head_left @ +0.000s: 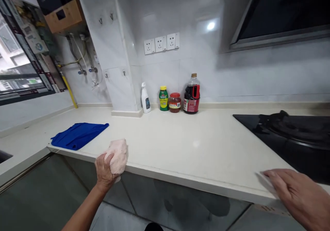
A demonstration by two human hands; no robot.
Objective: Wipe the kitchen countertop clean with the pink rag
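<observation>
My left hand [105, 171] is closed around a pale pink cloth [119, 155] at the front edge of the white countertop [180, 148]. The cloth lies bunched on the counter's edge, part of it drooping over the front. Left of it, a dark blue cloth [79, 135] is spread on the counter. My right hand [296, 193] is at the counter's front edge on the right, near the black gas stove [304, 135]. Its fingers are stretched out and hold nothing; whether they touch the surface I cannot tell.
Along the back wall stand a white spray bottle [145, 99], a green bottle with yellow cap [163, 99], a red-lidded jar [174, 103] and a big dark sauce bottle [192, 95]. A wall pillar [113, 52] juts out at left. A range hood [283, 14] overhangs the stove.
</observation>
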